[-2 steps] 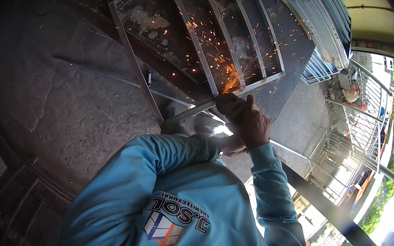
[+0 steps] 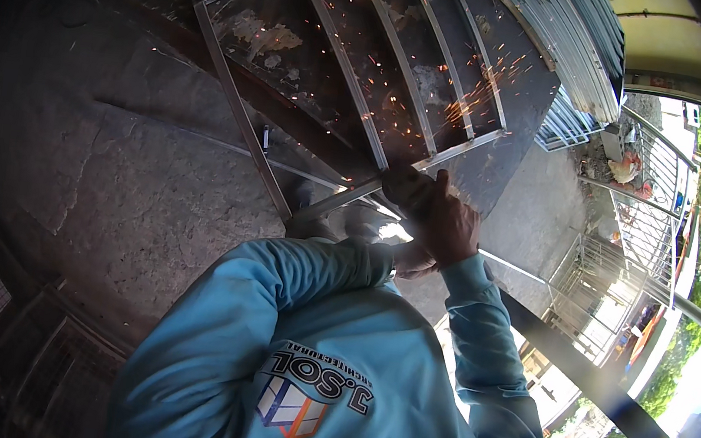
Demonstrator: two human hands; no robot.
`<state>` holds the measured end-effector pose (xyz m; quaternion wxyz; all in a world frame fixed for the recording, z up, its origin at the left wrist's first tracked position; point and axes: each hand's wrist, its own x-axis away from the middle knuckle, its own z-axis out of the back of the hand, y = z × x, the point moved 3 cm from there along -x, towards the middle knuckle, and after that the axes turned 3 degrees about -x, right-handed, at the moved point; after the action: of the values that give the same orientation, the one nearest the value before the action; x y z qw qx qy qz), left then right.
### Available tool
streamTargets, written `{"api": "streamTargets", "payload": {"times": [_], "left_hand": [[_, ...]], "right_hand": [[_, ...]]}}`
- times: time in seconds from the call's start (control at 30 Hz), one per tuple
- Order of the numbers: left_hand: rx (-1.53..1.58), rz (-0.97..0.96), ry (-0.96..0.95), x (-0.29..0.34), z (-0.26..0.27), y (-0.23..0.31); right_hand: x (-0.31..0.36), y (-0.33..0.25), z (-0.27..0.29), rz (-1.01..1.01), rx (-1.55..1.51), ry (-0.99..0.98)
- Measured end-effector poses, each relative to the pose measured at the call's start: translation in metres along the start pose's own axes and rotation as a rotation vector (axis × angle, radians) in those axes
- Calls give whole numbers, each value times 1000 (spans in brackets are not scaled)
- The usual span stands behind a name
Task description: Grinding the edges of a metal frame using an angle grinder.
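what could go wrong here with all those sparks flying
Sparks spray across the metal frame and might burn or ignite something where they land. The power tool, held at the frame's near bar, could kick or slip. The right hand gripping it is bare, so it could get cut or burned.

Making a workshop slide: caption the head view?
Sparks scatter over a metal frame as the right hand grips a power tool.
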<state>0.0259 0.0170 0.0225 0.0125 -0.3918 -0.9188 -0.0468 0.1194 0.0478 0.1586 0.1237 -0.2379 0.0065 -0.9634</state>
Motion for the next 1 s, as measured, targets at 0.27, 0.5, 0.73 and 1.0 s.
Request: {"api": "streamTargets", "payload": {"times": [0.27, 0.5, 0.73, 1.0], "left_hand": [[9, -31, -6, 4, 0, 7], [24, -63, -16, 9, -1, 11], [35, -70, -34, 14, -3, 13], [42, -60, -70, 10, -10, 12]], "right_hand": [[0, -5, -2, 4, 32, 19], [0, -12, -1, 13, 29, 2], [-1, -5, -4, 6, 14, 15], [-1, -11, 2, -9, 11, -6]]}}
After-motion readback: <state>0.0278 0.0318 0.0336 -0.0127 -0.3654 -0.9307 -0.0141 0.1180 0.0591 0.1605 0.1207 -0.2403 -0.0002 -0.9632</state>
